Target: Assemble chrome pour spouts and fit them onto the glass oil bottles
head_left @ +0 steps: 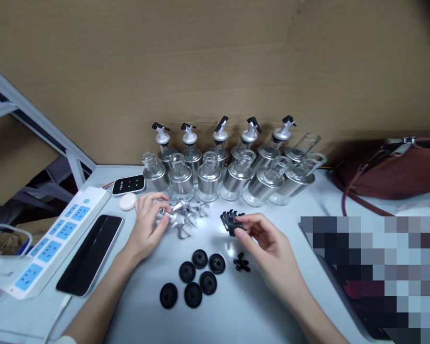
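Note:
My left hand (148, 222) is closed at the left edge of a loose pile of silver pour spouts (184, 220), its thumb and fingertips around one silver spout. Between the thumb and fingers of my right hand (267, 241) is a small black plastic part, whose exact kind I cannot make out. Several black levers (225, 217) lie just behind that part. Several round black discs (199, 259) rest on the table in front, between my forearms. Beside them, below my right fingers, is a little cluster of small black pieces (241, 263).
Glass bottles with steel sleeves (209, 184) stand in two rows at the back; several rear ones carry pourer tops (220, 129). A power strip (57, 239), phone (91, 255), white disc (128, 201) and small device (128, 185) lie left. A brown bag (397, 167) sits right.

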`<action>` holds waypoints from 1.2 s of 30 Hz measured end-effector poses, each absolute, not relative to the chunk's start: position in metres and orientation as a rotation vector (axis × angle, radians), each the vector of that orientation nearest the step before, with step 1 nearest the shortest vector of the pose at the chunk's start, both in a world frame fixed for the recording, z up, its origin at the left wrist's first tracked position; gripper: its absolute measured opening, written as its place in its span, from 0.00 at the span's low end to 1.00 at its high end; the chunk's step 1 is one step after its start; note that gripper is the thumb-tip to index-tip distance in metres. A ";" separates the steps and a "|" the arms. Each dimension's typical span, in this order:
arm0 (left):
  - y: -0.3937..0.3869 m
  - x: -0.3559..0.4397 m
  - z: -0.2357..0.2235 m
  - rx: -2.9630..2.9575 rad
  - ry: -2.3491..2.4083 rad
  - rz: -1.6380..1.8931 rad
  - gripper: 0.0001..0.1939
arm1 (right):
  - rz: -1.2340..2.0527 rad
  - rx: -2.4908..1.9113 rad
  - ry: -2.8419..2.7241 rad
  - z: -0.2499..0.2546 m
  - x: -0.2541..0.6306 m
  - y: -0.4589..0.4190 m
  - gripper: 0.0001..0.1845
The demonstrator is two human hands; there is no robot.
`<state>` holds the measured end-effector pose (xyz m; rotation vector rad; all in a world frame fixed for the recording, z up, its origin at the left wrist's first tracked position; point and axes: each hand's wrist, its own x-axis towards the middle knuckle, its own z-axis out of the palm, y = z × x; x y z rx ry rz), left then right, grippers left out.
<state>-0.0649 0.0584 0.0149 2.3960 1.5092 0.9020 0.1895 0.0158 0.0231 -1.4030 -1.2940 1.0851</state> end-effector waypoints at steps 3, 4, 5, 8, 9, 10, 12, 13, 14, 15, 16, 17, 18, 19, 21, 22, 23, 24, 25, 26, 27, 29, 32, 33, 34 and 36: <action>0.062 -0.068 0.010 2.377 1.498 0.830 0.07 | 1.087 -1.397 -1.338 0.024 0.188 0.016 0.12; 0.063 -0.068 0.008 2.372 1.479 0.802 0.07 | 1.083 -1.394 -1.361 0.025 0.188 0.015 0.12; 0.063 -0.066 0.007 2.373 1.463 0.776 0.07 | 1.072 -1.391 -1.391 0.027 0.187 0.015 0.11; 0.063 -0.062 0.003 2.395 1.454 0.697 0.08 | 0.967 -1.399 -1.524 0.031 0.186 0.013 0.08; 0.062 -0.061 0.002 2.399 1.453 0.682 0.10 | 0.907 -1.407 -1.580 0.030 0.186 0.013 0.07; 0.062 -0.061 0.002 2.399 1.448 0.670 0.12 | 0.845 -1.411 -1.639 0.030 0.186 0.013 0.06; 0.061 -0.060 0.001 2.398 1.421 0.639 0.16 | 0.752 -1.391 -1.774 0.025 0.186 0.013 0.06; 0.061 -0.059 0.001 2.398 1.400 0.617 0.18 | 0.728 -1.369 -1.844 0.022 0.185 0.014 0.07; 0.060 -0.059 0.000 2.397 1.373 0.591 0.21 | 0.718 -1.343 -1.915 0.019 0.184 0.014 0.08; 0.060 -0.059 0.000 2.394 1.341 0.570 0.22 | 0.717 -1.319 -1.984 0.017 0.183 0.014 0.10; 0.059 -0.059 0.000 2.390 1.307 0.563 0.24 | 0.722 -1.298 -2.052 0.014 0.181 0.014 0.12; 0.058 -0.060 0.001 2.381 1.273 0.572 0.25 | 0.729 -1.278 -2.116 0.013 0.179 0.014 0.14; 0.058 -0.060 0.001 2.368 1.247 0.597 0.26 | 0.739 -1.262 -2.171 0.012 0.178 0.014 0.15; 0.058 -0.061 0.001 2.352 1.231 0.632 0.27 | 0.749 -1.250 -2.217 0.011 0.177 0.013 0.16; 0.059 -0.064 0.002 2.332 1.244 0.684 0.28 | 0.756 -1.262 -2.262 0.011 0.176 0.012 0.17; 0.060 -0.066 0.002 2.329 1.281 0.687 0.28 | 0.754 -1.287 -2.261 0.012 0.176 0.012 0.17; 0.061 -0.067 0.002 2.328 1.336 0.668 0.28 | 0.748 -1.317 -2.251 0.012 0.176 0.011 0.17; 0.062 -0.069 0.002 2.329 1.404 0.630 0.28 | 0.738 -1.343 -2.241 0.011 0.177 0.011 0.17; 0.063 -0.070 0.002 2.327 1.474 0.582 0.29 | 0.729 -1.361 -2.234 0.011 0.177 0.011 0.18; 0.063 -0.071 0.001 2.320 1.537 0.534 0.28 | 0.721 -1.367 -2.229 0.011 0.177 0.010 0.18; 0.064 -0.070 0.000 2.310 1.578 0.492 0.27 | 0.719 -1.358 -2.232 0.010 0.177 0.010 0.18; 0.063 -0.068 -0.003 2.288 1.598 0.441 0.24 | 0.742 -1.318 -2.253 0.010 0.176 0.010 0.17; 0.062 -0.064 -0.005 2.228 1.578 0.445 0.19 | 0.791 -1.263 -2.284 0.012 0.175 0.010 0.17; 0.062 -0.064 -0.005 2.198 1.564 0.452 0.18 | 0.798 -1.259 -2.282 0.013 0.175 0.009 0.17; 0.062 -0.066 -0.003 2.160 1.538 0.466 0.19 | 0.800 -1.262 -2.273 0.013 0.175 0.009 0.17; 0.063 -0.074 0.004 2.078 1.438 0.492 0.22 | 0.793 -1.281 -2.243 0.013 0.175 0.009 0.17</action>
